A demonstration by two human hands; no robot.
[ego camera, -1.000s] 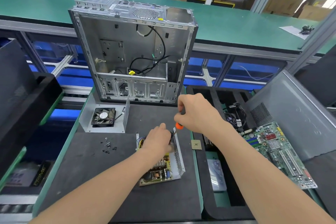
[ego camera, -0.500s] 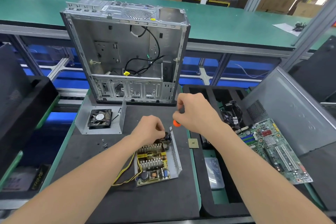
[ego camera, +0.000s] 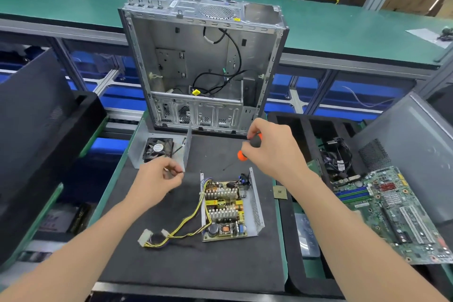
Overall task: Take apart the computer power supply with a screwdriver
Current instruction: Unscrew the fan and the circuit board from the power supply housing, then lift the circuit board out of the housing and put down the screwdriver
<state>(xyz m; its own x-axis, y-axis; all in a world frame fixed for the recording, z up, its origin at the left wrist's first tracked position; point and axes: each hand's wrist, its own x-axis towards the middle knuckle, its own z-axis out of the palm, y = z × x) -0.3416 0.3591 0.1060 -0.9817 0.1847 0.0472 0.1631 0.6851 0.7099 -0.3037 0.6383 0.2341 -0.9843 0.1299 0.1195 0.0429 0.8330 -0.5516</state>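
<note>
Mat gap btwn PSU, PC case.

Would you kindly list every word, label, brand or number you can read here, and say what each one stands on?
Nothing here is legible.
Round white sticker on the black fan: too small to read.
White sticker on the silver metal computer case: blurred.
Printing on the green motherboard: too small.
Marking on the small square tan chip: too small.

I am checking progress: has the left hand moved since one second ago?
Yes. The left hand has left the power supply and now sits to its left, near the fan housing.
</note>
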